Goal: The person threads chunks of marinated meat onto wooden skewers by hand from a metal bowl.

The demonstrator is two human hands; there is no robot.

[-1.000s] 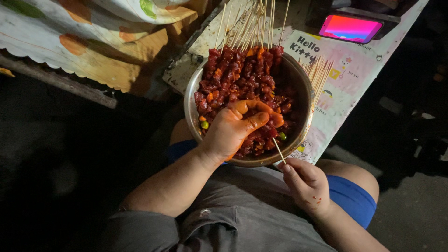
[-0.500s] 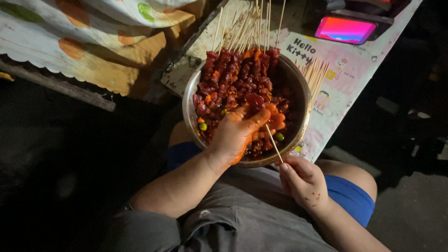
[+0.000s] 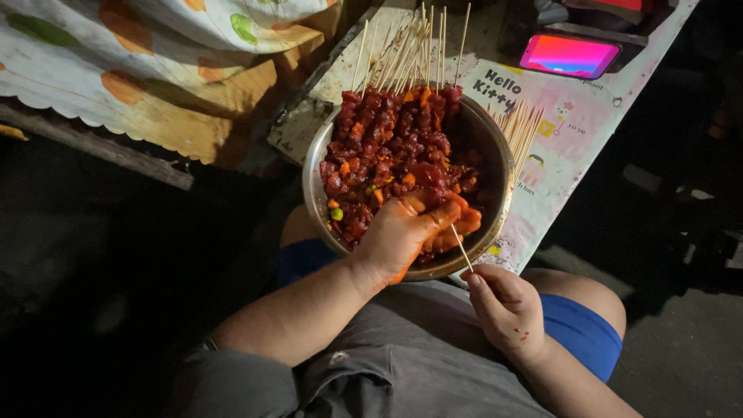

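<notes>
Reaching into the metal bowl [image 3: 501,166], the left hand [image 3: 402,232] rests palm-down on the marinated meat [image 3: 391,147], its fingers [image 3: 441,215] curled around red, sauce-coated pieces near the bowl's near rim. The hand is smeared orange-red with marinade. Whether it has a firm hold on one piece cannot be told; the fingers are bent and pressed into the pile.

The right hand [image 3: 507,310] sits just outside the bowl, below its near edge and above the person's lap. Its thumb and forefinger pinch the lower end of a thin wooden skewer [image 3: 461,248], which slants up and to the left until its tip meets the left hand's fingertips. The two hands are apart, linked only by this skewer.

The bowl stands at the near edge of a table covered with a printed pink-and-white sheet [image 3: 576,124]. Inside, the meat is mixed with small orange and green vegetable bits (one green pea lies close to the left rim). Finished skewered pieces [image 3: 402,54] lean against the far rim, sticks pointing upward. A loose bundle of bare skewers [image 3: 520,130] lies just right of the bowl. A lit phone [image 3: 569,54] lies further back on the table.
</notes>
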